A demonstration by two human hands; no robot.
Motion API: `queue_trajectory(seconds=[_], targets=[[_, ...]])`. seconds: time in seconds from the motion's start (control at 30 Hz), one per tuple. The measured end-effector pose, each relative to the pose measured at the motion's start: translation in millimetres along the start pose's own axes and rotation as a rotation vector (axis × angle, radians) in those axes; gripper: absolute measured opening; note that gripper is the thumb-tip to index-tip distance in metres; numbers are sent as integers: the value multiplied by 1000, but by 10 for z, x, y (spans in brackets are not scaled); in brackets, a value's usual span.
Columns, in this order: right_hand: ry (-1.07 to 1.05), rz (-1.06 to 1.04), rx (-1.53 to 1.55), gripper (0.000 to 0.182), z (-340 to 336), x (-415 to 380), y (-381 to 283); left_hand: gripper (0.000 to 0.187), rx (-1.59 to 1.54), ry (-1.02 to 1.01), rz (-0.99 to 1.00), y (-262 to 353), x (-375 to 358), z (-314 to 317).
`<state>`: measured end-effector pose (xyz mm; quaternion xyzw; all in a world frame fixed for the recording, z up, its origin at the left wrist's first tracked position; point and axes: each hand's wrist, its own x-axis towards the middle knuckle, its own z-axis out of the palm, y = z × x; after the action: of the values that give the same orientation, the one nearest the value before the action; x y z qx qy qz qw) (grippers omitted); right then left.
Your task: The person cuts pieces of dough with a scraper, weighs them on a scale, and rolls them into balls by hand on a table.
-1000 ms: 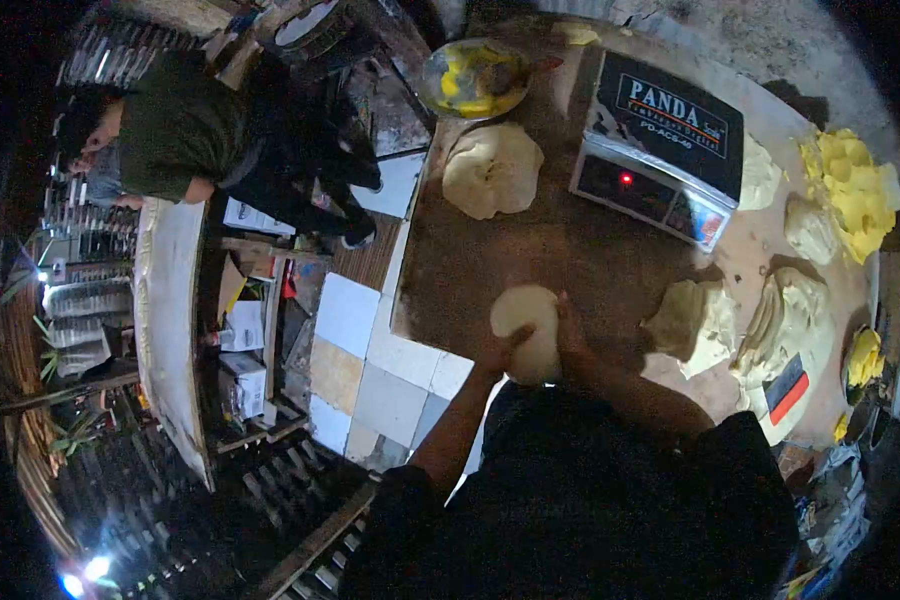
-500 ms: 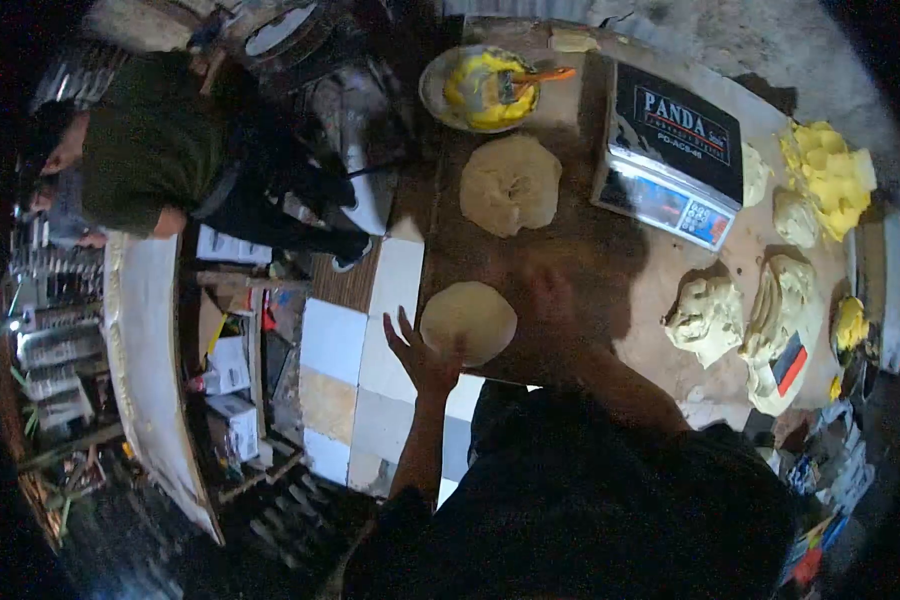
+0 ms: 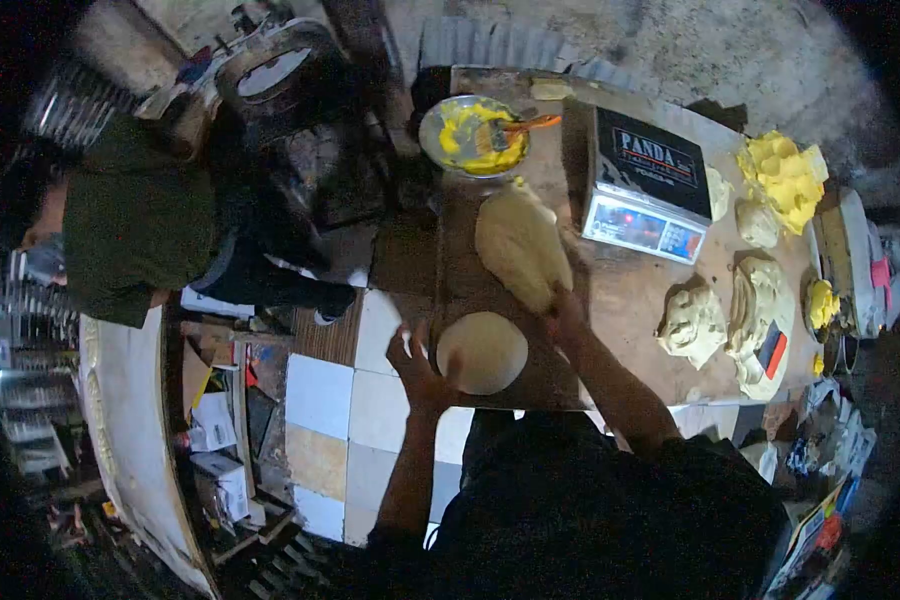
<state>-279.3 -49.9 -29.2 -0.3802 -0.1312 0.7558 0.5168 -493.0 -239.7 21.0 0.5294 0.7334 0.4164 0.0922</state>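
Pale dough [image 3: 520, 240] may tear if the right hand [image 3: 568, 316], fingers gripping its end, pulls strongly; left hand [image 3: 422, 380], fingers spread, touches round dough [image 3: 490, 354].

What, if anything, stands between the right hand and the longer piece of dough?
Nothing visible: the right hand is at the near end of the longer dough, apparently touching it.
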Motion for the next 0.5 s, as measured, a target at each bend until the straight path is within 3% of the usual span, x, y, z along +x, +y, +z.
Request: queue_trajectory(seconds=[0.03, 0.07, 0.13, 0.23, 0.3, 0.4, 0.43, 0.5], targets=[[28, -17, 16, 51, 354, -336, -140, 73, -125, 95, 39, -82, 133, 117], [15, -22, -57, 49, 593, -529, -343, 69, 66, 34, 83, 150, 352, -32], [-21, -33, -165, 48, 971, -801, -738, 65, 76, 84, 214, 179, 666, 116], [-92, -86, -325, 47, 824, -879, -1141, 61, -146, 101, 223, 414, 937, 246], [-124, -194, -569, 46, 290, -1044, -1262, 61, -91, 91, 228, 590, 1052, 249], [-151, -271, -1189, 45, -1142, -1404, -1074, 59, -129, 59, 156, 737, 981, 335], [-177, -223, -1363, 45, -1654, -1550, -948, 58, -158, 53, 123, 763, 960, 392], [-175, 61, -1495, 42, -2371, -1769, -803, 54, -106, 53, 155, 795, 873, 476]])
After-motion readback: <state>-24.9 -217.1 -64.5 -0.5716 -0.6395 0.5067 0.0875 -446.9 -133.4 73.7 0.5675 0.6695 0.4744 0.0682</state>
